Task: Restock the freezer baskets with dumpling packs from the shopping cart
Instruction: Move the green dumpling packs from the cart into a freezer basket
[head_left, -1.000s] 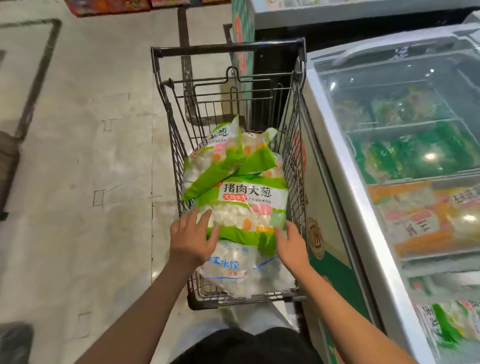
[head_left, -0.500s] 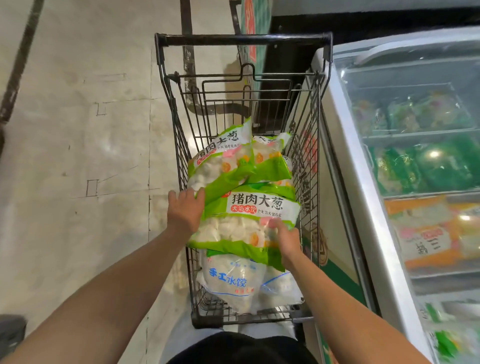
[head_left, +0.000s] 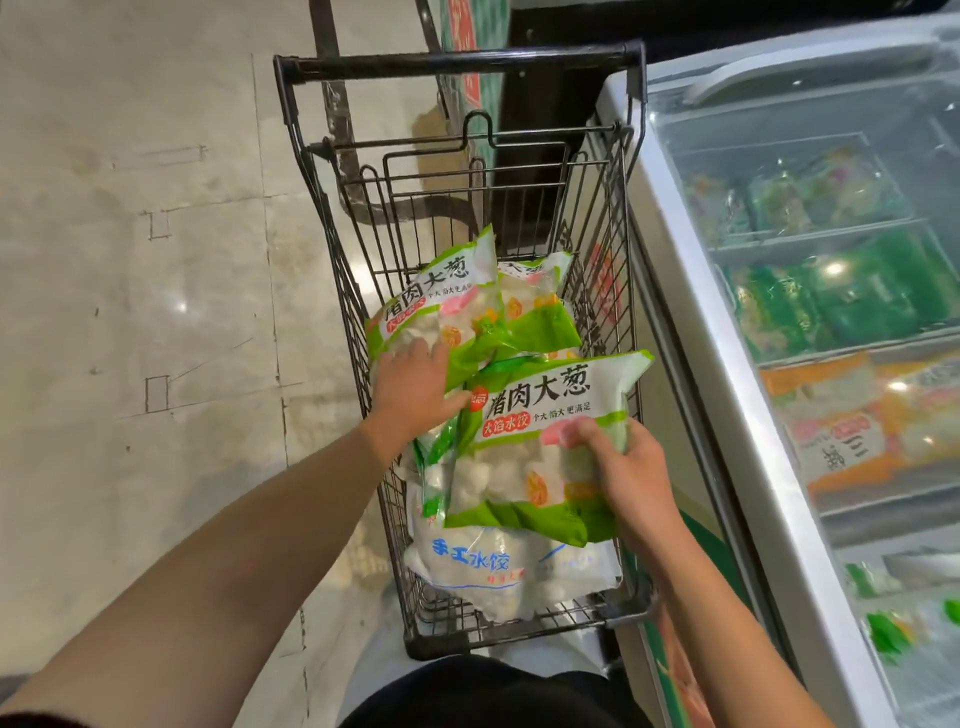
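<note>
A black wire shopping cart (head_left: 613, 218) stands on the pale tiled floor (head_left: 130, 312), its right side just beside a glass-topped chest freezer (head_left: 691, 291). Inside the cart lie several dumpling packs. The right hand (head_left: 628, 467) is closed around the right edge of a green-and-white dumpling pack (head_left: 540, 431), fingers curled over its front, thumb hidden behind; the pack is tilted and raised above the others, its upper right corner reaching over the cart's right rim toward the freezer. The left hand (head_left: 415, 389) rests flat, fingers loosely together, on a second green-and-white pack (head_left: 441, 306) leaning against the cart's left wall, thumb touching the left edge of the raised pack. A third green pack (head_left: 540, 306) lies behind it, deeper in the cart. Under the raised pack, at the cart's near end, sits a clear pack with blue lettering (head_left: 483, 566). Through the freezer's lid, green packs (head_left: 831, 301) and orange packs (head_left: 841, 431) show blurred in separate compartments.
</note>
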